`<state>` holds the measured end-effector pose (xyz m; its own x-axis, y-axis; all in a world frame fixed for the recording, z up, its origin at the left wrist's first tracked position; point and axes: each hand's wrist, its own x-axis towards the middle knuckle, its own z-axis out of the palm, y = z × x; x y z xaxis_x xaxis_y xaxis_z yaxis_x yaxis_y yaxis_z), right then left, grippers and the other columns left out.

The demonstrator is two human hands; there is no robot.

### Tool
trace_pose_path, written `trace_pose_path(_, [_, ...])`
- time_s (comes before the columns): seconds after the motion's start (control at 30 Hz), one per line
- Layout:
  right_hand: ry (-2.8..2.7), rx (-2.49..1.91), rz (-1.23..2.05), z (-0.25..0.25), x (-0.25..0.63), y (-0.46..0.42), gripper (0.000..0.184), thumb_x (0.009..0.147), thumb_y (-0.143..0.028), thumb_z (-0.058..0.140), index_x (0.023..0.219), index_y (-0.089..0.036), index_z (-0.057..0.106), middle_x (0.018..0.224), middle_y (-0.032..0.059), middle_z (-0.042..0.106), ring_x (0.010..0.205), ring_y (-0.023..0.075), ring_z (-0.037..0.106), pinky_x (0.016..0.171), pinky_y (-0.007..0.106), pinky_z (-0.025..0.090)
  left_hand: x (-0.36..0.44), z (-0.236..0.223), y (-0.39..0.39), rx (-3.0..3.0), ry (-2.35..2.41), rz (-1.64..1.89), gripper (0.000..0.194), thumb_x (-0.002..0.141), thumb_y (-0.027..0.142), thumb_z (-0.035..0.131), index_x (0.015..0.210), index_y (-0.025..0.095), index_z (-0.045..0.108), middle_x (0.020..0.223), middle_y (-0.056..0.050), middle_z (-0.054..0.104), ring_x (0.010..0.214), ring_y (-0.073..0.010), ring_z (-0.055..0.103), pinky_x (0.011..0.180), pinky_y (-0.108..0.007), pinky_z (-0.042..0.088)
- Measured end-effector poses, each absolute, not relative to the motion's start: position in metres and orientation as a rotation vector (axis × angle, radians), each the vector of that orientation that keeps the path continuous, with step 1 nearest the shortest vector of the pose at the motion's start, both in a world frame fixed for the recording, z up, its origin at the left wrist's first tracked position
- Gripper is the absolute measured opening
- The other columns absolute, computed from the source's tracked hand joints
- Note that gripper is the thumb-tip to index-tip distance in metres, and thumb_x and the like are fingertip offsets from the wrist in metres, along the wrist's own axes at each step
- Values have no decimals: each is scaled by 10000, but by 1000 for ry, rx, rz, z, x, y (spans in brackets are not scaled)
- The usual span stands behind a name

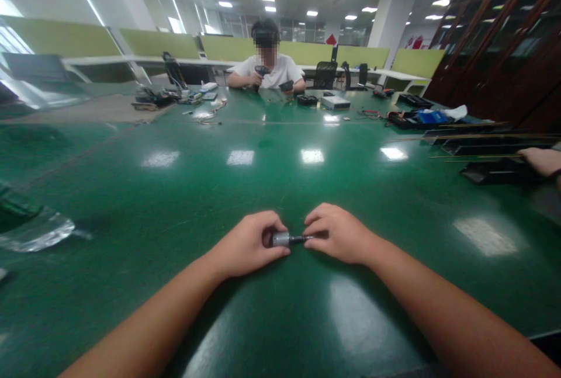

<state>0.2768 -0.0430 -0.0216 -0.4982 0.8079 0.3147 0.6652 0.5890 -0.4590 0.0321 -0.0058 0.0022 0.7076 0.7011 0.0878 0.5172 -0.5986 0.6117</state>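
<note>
A short grey metal cylinder (pixel 281 239) lies level just above or on the green tabletop, its exact kind too small to make out. From its right end runs a thin dark shaft (pixel 297 239). My left hand (pixel 252 245) curls around the cylinder, thumb on the near side and fingers on the far side. On the opposite end, the thumb and fingers of my right hand (pixel 337 235) close on the dark shaft, partly hiding its tip. Both hands rest low over the table, a small gap between them.
The glossy green table (pixel 219 185) stretches away ahead. Across it sits a person (pixel 280 71) holding a dark handheld tool (pixel 262 70). At right, another person's hand (pixel 543 160) is near black trays (pixel 499 172). Clear plastic (pixel 39 229) lies at left; a tool bag (pixel 412 121) sits farther right.
</note>
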Motion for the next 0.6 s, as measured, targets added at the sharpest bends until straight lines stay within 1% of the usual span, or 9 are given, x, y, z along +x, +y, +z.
trace_pose_path(0.1, [-2267,-1105,381,-29,259,-41,105,847,-264,751,928,-216,796,1019,51,742,972,202,635,890,343,489,33,0,-6,2372,914,487,218,732,238,785,905,163,677,835,-16,636,742,-172,598,663,-260,434])
trace_pose_path(0.17, [-2261,-1113,369,-31,251,-40,98,850,-256,743,926,-215,790,1035,49,741,999,207,630,912,351,479,33,1,-6,2367,910,523,223,731,260,794,895,162,679,852,-24,648,768,-180,609,680,-265,444])
trace_pose_path(0.23, [-2267,-1124,372,-30,249,-41,107,858,-267,735,937,-215,785,1052,49,739,1018,210,627,928,358,475,33,2,-7,2345,891,518,220,782,330,769,900,164,687,850,-27,658,766,-180,613,686,-269,455])
trace_pose_path(0.27, [-2273,-1124,381,-28,249,-42,125,857,-287,739,948,-213,781,1060,52,738,1023,213,627,932,360,476,33,3,-7,2326,886,493,207,835,356,722,910,166,693,838,-25,662,756,-176,615,684,-268,459])
trace_pose_path(0.33, [-2284,-1117,407,-24,253,-44,190,838,-337,763,971,-202,774,1077,61,734,1032,220,628,941,364,482,32,5,-9,2283,901,435,214,917,372,626,926,173,705,791,-17,668,712,-163,616,659,-262,457])
trace_pose_path(0.37, [-2285,-1117,418,-21,255,-45,228,820,-357,780,981,-196,770,1086,66,731,1038,226,627,945,367,485,32,6,-10,2276,905,421,221,920,377,623,925,172,705,780,-15,670,703,-162,619,652,-259,458])
trace_pose_path(0.43, [-2276,-1126,429,-18,260,-47,266,792,-357,804,992,-185,765,1105,73,725,1050,233,626,953,375,489,31,6,-11,2273,913,414,210,896,371,651,926,170,706,777,-13,676,697,-161,624,642,-256,459])
trace_pose_path(0.6, [-2248,-1125,441,-17,266,-49,253,766,-290,812,990,-185,761,1109,71,724,1054,231,628,963,376,490,31,5,-11,2334,933,413,203,803,309,731,963,184,722,820,-12,688,706,-165,627,643,-257,460])
